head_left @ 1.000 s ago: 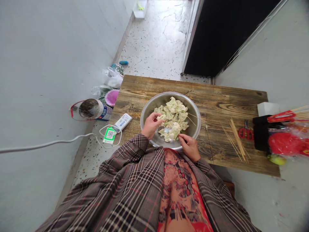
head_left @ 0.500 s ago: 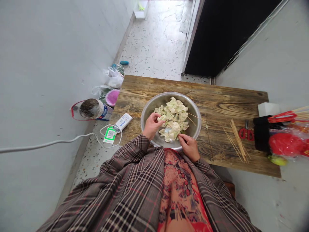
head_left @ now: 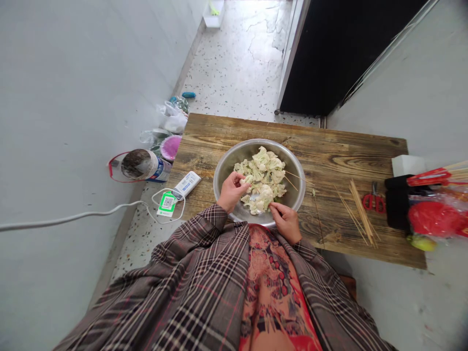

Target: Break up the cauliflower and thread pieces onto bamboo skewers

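A wide metal bowl (head_left: 218, 181) holds many pale cauliflower florets (head_left: 262, 161). Over its left side, my left hand (head_left: 231, 191) is closed, thumb and fingers pinching a small cauliflower floret (head_left: 245, 181), partly hidden by the fingers. My right hand (head_left: 286, 222) reaches over the bowl's near right rim. Its thumb and forefinger pinch at the right edge of a cluster of cauliflower (head_left: 263, 199); whether a stick lies between the fingertips I cannot tell. Two thin wooden skewers (head_left: 291, 182) stick out from the florets toward the right rim.
Loose bamboo skewers (head_left: 360, 212) lie on the wooden table (head_left: 347, 156), right of the bowl, beside red-handled scissors (head_left: 373, 202). Red plastic packets (head_left: 435, 217) crowd the right end. At left are a white device (head_left: 187, 184), a QR-code card (head_left: 166, 203) and a floor bucket (head_left: 144, 165).
My left hand has shifted very slightly to the right, and less of the floret shows between its fingers. My right hand stays almost in place.
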Motion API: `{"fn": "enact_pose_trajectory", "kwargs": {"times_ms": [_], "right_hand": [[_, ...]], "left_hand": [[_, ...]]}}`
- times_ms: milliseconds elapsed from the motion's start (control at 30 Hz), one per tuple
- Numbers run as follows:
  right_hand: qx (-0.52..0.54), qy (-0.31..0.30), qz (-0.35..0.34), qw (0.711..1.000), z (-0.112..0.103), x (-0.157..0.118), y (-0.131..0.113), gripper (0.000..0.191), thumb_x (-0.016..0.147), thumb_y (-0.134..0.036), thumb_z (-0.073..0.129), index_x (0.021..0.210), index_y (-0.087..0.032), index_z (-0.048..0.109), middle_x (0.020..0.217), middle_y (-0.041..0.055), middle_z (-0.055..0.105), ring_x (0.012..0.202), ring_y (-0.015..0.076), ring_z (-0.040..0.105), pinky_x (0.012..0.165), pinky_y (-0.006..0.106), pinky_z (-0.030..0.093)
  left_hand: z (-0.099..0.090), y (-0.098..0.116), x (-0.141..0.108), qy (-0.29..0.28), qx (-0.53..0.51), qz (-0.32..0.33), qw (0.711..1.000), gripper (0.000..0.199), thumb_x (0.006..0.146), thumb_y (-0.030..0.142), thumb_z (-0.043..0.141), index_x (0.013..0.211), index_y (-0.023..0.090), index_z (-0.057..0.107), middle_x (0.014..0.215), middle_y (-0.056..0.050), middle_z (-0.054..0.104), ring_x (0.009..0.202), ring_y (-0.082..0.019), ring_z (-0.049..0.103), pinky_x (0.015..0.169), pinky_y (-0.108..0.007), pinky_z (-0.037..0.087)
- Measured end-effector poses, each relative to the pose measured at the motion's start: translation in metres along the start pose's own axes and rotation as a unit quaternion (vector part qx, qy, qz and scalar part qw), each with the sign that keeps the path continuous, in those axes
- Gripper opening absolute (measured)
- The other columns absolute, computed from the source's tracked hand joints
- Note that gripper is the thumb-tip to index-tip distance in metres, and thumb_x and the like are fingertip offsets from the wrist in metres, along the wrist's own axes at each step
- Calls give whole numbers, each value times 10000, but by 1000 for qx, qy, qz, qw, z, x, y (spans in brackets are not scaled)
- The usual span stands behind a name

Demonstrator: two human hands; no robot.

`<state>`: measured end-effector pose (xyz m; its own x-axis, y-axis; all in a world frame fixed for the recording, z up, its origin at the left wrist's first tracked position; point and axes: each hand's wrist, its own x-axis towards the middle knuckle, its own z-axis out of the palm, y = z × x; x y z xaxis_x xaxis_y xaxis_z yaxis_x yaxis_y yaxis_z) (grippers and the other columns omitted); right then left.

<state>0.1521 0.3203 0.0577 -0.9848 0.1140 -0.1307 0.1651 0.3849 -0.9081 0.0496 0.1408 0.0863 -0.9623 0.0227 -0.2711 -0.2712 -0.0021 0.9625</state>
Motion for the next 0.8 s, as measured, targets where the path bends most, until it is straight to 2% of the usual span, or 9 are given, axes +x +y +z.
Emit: {"fn": "enact_pose_trajectory", "kwargs": {"times_ms": [300, 567, 800], "right_hand": [[4, 14, -17, 1000, 5, 2, 0, 292, 869, -377, 529, 947, -197, 746, 955, 76, 747, 874, 237, 686, 813, 369, 526], [6, 19, -17, 1000, 8, 2, 0, 298, 871, -382, 517, 939, -203, 746, 931, 69, 749, 844, 235, 683, 793, 365, 524], [-3, 7, -26, 1000, 8, 3, -7, 301, 880, -375, 498, 902, -209, 747, 904, 57, 747, 836, 231, 679, 756, 331, 517]], "left_hand": [[1, 4, 0, 3, 9, 0, 1000, 290, 585, 248, 781, 772, 178, 570, 649, 30, 546, 657, -126, 558, 592, -236, 398], [-1, 0, -2, -16, -20, -9, 1000, 275, 621, 255, 750, 791, 168, 552, 662, 42, 541, 609, -84, 509, 599, -220, 392], [-2, 1, -3, -17, 0, 9, 1000, 267, 629, 263, 750, 794, 168, 562, 657, 43, 530, 600, -78, 481, 590, -213, 382]]}}
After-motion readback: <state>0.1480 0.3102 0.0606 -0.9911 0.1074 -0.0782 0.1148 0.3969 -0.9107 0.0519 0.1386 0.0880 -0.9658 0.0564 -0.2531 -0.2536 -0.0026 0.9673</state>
